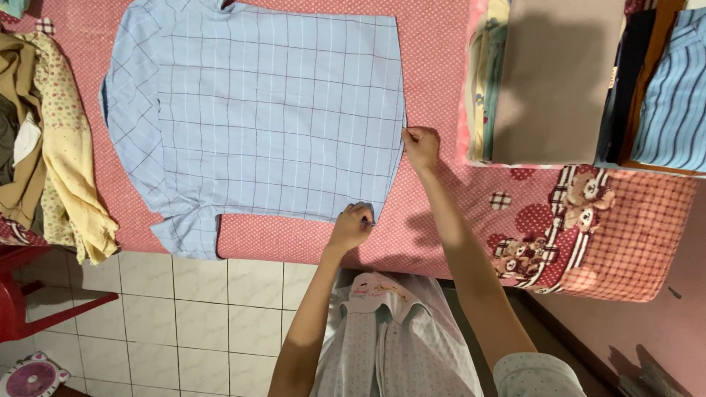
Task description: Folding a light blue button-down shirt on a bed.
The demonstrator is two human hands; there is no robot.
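A light blue checked shirt [265, 110] lies flat on a red dotted bed cover [434, 66], its left side folded in with the sleeve hanging toward the near edge. My left hand [351, 226] pinches the shirt's near right corner at the bed's edge. My right hand [421, 147] pinches the shirt's right edge about halfway up. Both arms reach out over the bed from below.
A heap of yellow floral and tan clothes [44, 140] lies at the left. Stacks of folded clothes [559, 81] fill the right side, beside a bear-print pillow [588, 228]. White floor tiles [206, 309] and a red plastic chair [22, 294] are below.
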